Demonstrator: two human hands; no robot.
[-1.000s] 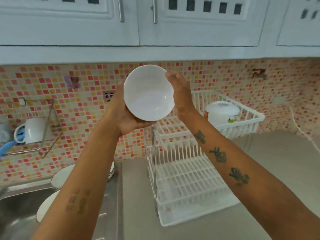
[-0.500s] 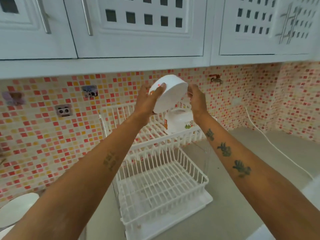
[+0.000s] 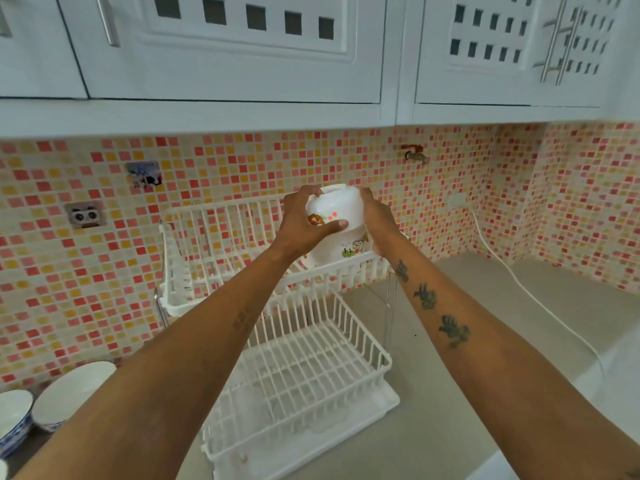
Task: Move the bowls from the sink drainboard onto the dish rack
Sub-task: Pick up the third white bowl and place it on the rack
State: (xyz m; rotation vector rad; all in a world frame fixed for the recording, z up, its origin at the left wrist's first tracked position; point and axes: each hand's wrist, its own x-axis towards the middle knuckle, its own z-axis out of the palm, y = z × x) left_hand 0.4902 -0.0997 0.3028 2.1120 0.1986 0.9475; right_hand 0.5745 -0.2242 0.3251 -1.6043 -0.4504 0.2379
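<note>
Both hands hold a white bowl upside down over the top tier of the white two-tier plastic dish rack.

The left hand and the right hand are closed on the two sides of the round white ceramic bowl with small coloured pictures; its base points up, and the left thumb lies across its front wall. Both forearms are stretched forward and slightly up, the wrists nearly straight. The held bowl sits on, or just above, a second white upturned bowl with printed pictures in the rack's top tier; I cannot tell if they touch. Two more white bowls with blue pattern wait far left of the rack, lower down.
</note>
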